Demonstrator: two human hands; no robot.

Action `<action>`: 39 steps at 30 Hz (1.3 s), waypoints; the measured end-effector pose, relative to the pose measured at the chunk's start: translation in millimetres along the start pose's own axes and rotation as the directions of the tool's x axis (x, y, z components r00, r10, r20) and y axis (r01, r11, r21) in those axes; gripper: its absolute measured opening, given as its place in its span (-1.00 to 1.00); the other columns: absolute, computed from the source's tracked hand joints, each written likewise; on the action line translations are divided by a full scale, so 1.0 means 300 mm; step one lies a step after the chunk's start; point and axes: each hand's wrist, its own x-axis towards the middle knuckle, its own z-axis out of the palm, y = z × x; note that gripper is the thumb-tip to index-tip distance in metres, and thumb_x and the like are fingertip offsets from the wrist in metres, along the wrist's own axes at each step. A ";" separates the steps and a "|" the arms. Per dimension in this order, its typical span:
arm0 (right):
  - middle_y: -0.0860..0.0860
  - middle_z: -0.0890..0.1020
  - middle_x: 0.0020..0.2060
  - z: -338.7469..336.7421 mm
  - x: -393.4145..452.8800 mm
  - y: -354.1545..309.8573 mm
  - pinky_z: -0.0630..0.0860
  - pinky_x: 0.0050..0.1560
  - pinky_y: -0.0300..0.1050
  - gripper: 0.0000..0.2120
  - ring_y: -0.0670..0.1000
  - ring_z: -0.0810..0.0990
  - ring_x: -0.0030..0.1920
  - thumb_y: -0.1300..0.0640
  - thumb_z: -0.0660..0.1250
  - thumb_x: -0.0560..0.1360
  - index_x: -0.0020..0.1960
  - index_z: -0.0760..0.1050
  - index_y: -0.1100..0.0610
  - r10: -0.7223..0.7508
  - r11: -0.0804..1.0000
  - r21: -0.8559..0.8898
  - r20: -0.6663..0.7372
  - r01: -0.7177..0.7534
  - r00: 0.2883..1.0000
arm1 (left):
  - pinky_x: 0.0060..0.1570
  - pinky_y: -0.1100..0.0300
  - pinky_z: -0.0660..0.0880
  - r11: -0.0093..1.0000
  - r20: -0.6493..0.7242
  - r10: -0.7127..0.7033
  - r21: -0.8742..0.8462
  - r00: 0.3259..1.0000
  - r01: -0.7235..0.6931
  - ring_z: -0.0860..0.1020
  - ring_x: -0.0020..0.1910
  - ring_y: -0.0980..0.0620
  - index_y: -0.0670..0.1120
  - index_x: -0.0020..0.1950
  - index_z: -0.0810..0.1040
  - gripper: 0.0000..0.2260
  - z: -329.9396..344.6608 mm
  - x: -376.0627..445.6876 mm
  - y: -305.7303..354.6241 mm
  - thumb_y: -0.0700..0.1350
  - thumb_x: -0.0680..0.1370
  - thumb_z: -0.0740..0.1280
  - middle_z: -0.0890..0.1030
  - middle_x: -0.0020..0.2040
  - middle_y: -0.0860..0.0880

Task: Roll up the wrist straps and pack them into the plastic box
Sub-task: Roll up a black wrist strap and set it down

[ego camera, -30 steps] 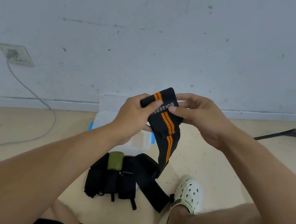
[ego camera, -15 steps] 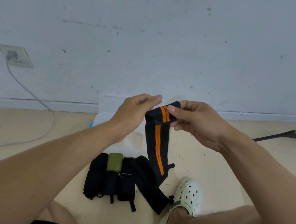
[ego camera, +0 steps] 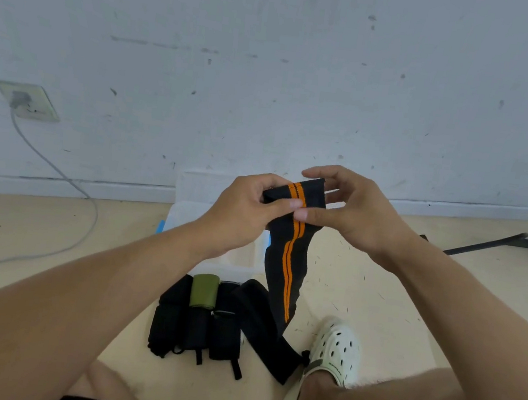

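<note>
Left hand (ego camera: 241, 207) and right hand (ego camera: 351, 211) both pinching top end of black-orange wrist strap (ego camera: 289, 253), thumbs meeting on stripe; rest hangs below hands; plastic box (ego camera: 187, 213) behind left hand on floor; black strap pile (ego camera: 206, 323) below hands

We see the strap (ego camera: 291, 237) hanging from the left hand (ego camera: 238, 206) and right hand (ego camera: 352, 208) above the floor (ego camera: 377, 298), its lower end before the plastic box (ego camera: 186, 216) by the wall (ego camera: 273, 66), other straps (ego camera: 196, 322) lying left of the shoe (ego camera: 333, 353).
</note>
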 end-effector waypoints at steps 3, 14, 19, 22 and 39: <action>0.07 0.72 -0.03 0.008 -0.003 0.001 0.68 -0.02 -0.06 -0.64 0.17 0.69 -0.04 0.18 0.63 0.39 0.14 0.65 0.01 -0.068 0.997 -0.028 0.019 0.069 0.998 | 0.18 -0.18 0.64 1.000 0.022 -0.008 0.001 1.000 0.008 0.74 0.04 -0.14 -0.07 0.10 0.68 -0.92 -0.006 0.001 0.009 -0.13 0.64 0.41 0.75 0.01 -0.14; 0.20 0.68 0.00 0.023 -0.009 -0.008 0.69 0.01 0.22 -0.79 0.30 0.71 -0.04 0.25 0.61 0.41 -0.03 0.63 0.14 -0.069 0.997 0.046 -0.001 0.069 0.998 | 0.11 -0.03 0.66 0.950 0.144 -0.190 -0.221 0.971 0.218 0.73 0.07 -0.13 -0.19 0.20 0.62 -0.60 0.010 -0.025 0.041 0.12 0.70 0.21 0.74 0.09 -0.17; 0.18 0.70 -0.02 0.032 0.003 0.001 0.68 0.05 0.23 -0.79 0.32 0.68 -0.02 0.36 0.58 0.41 -0.07 0.65 0.14 -0.035 0.996 0.085 -0.015 0.036 0.999 | 0.09 0.01 0.65 0.901 0.163 -0.263 -0.312 0.951 0.302 0.70 0.02 -0.11 -0.15 0.11 0.58 -0.82 -0.002 -0.022 0.042 -0.05 0.65 0.36 0.67 0.04 -0.16; 0.13 0.72 -0.06 0.028 0.007 0.011 0.70 0.08 0.08 -0.80 0.29 0.70 0.01 0.35 0.58 0.42 -0.06 0.68 0.11 -0.027 0.994 0.107 0.012 0.025 1.000 | 0.11 0.03 0.64 0.901 0.158 -0.262 -0.315 0.952 0.300 0.71 -0.01 -0.07 -0.14 0.13 0.60 -0.87 -0.007 -0.024 0.042 -0.17 0.60 0.43 0.71 -0.01 -0.15; 0.13 0.74 0.10 -0.019 0.004 0.038 0.62 0.24 0.10 -0.75 0.15 0.73 0.13 0.20 0.38 0.63 0.29 0.63 0.08 -0.007 0.986 0.167 0.206 -0.028 0.979 | 0.14 0.09 0.64 0.997 -0.050 -0.071 -0.035 0.996 0.070 0.69 0.06 -0.04 -0.01 0.06 0.68 -0.64 -0.014 -0.015 0.028 -0.32 0.36 0.63 0.70 0.04 -0.07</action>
